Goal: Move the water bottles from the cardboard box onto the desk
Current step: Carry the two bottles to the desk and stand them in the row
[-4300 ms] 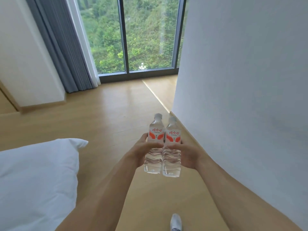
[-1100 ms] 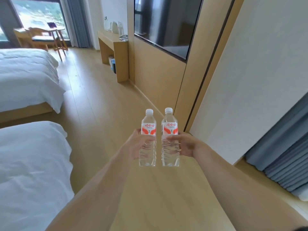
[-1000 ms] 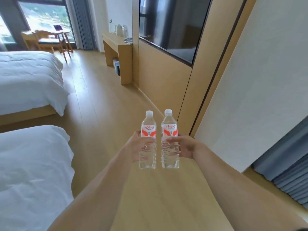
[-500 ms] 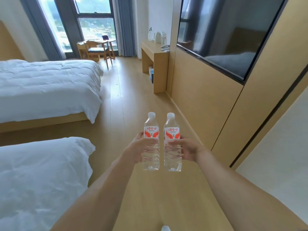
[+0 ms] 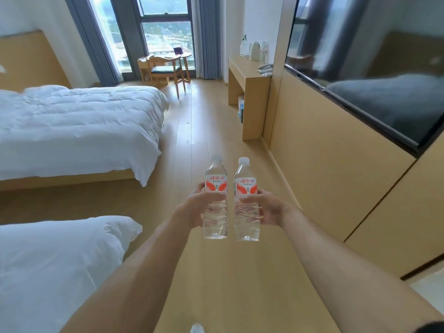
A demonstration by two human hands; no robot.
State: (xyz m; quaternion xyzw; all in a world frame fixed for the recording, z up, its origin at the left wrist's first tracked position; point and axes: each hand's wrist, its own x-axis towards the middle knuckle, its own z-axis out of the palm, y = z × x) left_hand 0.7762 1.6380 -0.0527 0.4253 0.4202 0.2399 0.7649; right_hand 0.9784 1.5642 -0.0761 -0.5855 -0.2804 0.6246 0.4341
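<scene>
Gripping one upright water bottle each, left hand (image 5: 195, 207) and right hand (image 5: 269, 207) hide the bottles' middles; the left bottle (image 5: 215, 186) cap is blurred, the right bottle (image 5: 246, 186) cap clear.

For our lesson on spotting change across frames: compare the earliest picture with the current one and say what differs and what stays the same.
The view has swung from a window and bare wall round to the room, where the desk, beds and wall screen now show ahead. Nothing was picked up or let go. The left hand still grips the left water bottle and the right hand the right water bottle, upright and side by side.
</scene>
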